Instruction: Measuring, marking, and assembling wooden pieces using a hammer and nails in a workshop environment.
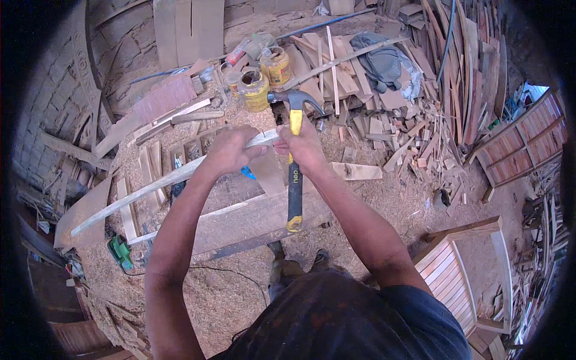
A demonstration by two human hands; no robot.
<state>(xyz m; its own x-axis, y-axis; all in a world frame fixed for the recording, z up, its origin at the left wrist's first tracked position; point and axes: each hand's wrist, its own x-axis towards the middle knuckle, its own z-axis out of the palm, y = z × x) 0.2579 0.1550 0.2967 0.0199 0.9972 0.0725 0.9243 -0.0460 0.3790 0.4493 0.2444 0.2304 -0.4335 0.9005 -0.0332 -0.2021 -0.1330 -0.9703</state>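
A long, pale, slightly curved wooden strip (141, 189) runs from the lower left up to the middle. My left hand (231, 151) is closed around it near its far right end. Close by, a thin dark nail-like piece stands at the strip's upper edge. My right hand (302, 146) is closed on a claw hammer (294, 186) with a yellow and black handle, its head pointing away from me. Fingertips of that hand also touch the strip's end. Whether they pinch anything small there is hidden.
A wooden bench (240, 231) strewn with sawdust and offcuts lies below my hands. Yellow tubs (254, 91) stand at its far side. A green power tool (120, 252) sits at the left. Scrap wood (414, 141) heaps up on the right, near a slatted wooden frame (450, 282).
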